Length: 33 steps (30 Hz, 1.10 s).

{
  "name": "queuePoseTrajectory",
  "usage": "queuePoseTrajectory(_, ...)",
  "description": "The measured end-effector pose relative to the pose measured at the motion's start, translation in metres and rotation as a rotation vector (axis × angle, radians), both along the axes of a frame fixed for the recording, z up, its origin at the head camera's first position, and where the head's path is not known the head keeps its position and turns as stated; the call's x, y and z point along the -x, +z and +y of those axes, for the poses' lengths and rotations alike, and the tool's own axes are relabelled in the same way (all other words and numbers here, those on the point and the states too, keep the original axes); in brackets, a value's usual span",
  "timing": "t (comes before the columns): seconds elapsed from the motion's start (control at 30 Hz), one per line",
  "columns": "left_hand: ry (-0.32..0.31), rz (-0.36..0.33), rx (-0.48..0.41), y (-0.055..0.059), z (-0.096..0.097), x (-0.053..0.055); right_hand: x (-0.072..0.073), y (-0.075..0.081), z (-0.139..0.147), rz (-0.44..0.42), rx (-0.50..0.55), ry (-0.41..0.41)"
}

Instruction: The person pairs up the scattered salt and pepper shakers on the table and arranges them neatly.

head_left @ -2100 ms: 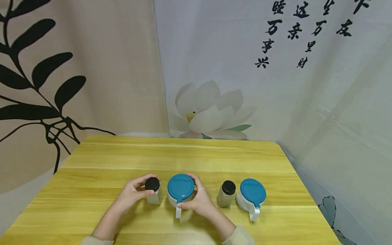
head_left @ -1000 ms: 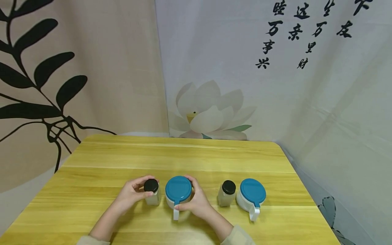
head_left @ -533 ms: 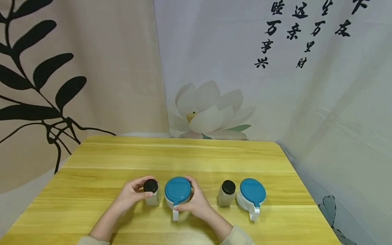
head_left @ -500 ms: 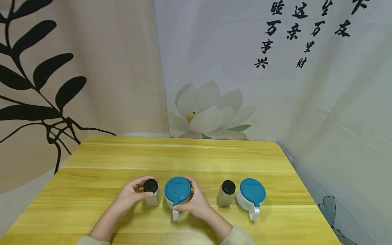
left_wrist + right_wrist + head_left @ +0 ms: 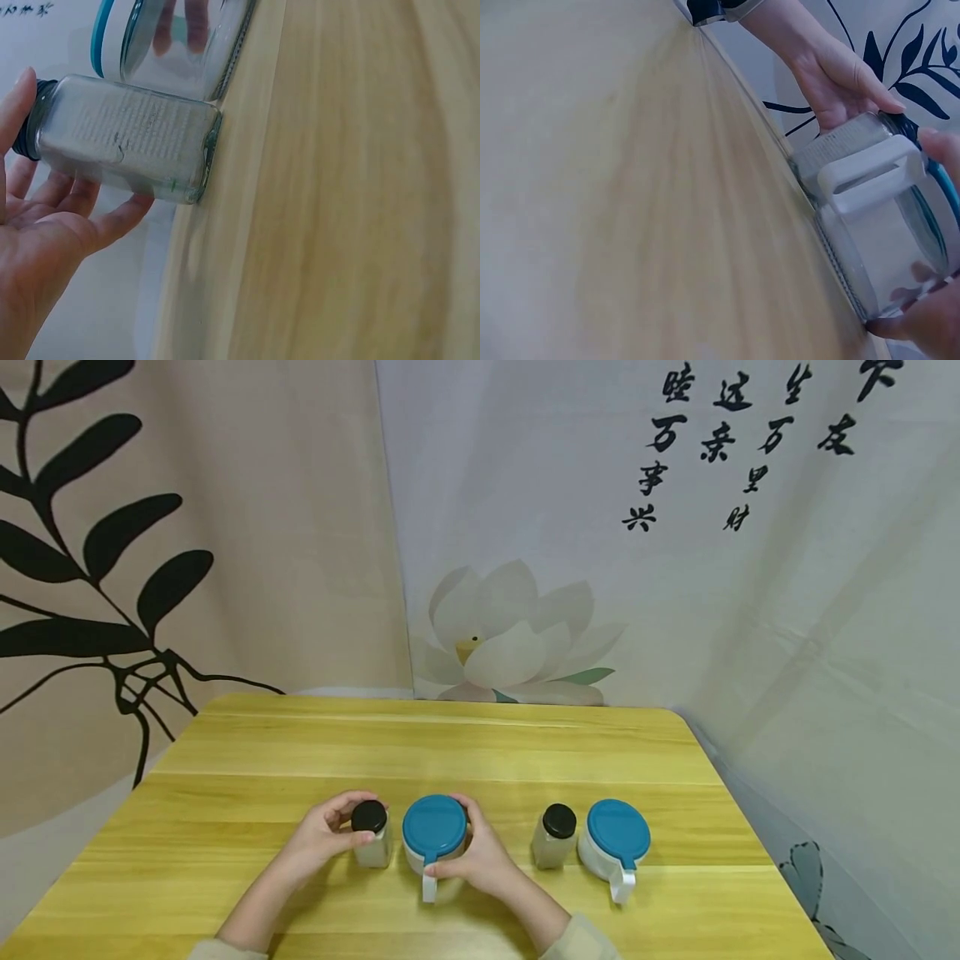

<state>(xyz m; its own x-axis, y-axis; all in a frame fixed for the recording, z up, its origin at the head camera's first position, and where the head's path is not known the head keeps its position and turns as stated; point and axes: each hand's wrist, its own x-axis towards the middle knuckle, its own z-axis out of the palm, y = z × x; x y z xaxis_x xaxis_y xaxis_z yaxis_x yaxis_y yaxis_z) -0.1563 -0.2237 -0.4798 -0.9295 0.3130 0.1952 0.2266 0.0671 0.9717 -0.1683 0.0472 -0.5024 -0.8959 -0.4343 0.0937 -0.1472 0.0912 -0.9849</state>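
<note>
My left hand [image 5: 327, 832] grips a square glass bottle [image 5: 124, 139] with a black cap, thumb at the cap and fingers round the far side. The bottle stands upright on the wooden table [image 5: 450, 752]. Just right of it, my right hand [image 5: 482, 852] holds a clear glass jar [image 5: 877, 247] with a blue lid [image 5: 435, 825] and a white handle [image 5: 870, 174]. The thumb lies by the lid's front tab above the handle, while the fingers wrap the jar's right side. A small gap separates bottle and jar in the head view.
Farther right stand a second black-capped bottle [image 5: 554, 837] and a second blue-lidded jar [image 5: 619, 831], close side by side, the jar's handle toward the front. Behind the table hangs a cloth backdrop [image 5: 517, 527] printed with a lotus and dark characters.
Over the first second both hands shifted the held bottle and jar slightly left and toward the front. Since then they have stayed almost still. The other bottle and jar have not moved.
</note>
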Motion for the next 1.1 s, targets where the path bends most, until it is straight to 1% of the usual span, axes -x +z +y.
queuePoseTrajectory(0.17,-0.002,0.003,0.020,0.0010,0.0000,0.0008,0.0012,0.0006,0.0017,0.003,-0.014,0.021)
queuePoseTrajectory(0.4,0.000,0.001,0.057,0.0017,-0.0004,0.0012,-0.0007,0.0016,0.0046,0.009,-0.033,0.039)
queuePoseTrajectory(0.73,-0.025,0.005,0.043,0.0017,-0.0017,0.0003,-0.0033,0.0044,0.0050,0.024,-0.076,0.043)
queuePoseTrajectory(0.9,-0.038,0.035,0.033,0.0015,-0.0016,0.0010,-0.0042,0.0072,0.0053,0.025,-0.079,0.039)
queuePoseTrajectory(1.1,-0.072,0.113,0.018,0.0015,-0.0011,0.0032,-0.0031,0.0086,0.0075,0.053,-0.094,0.016)
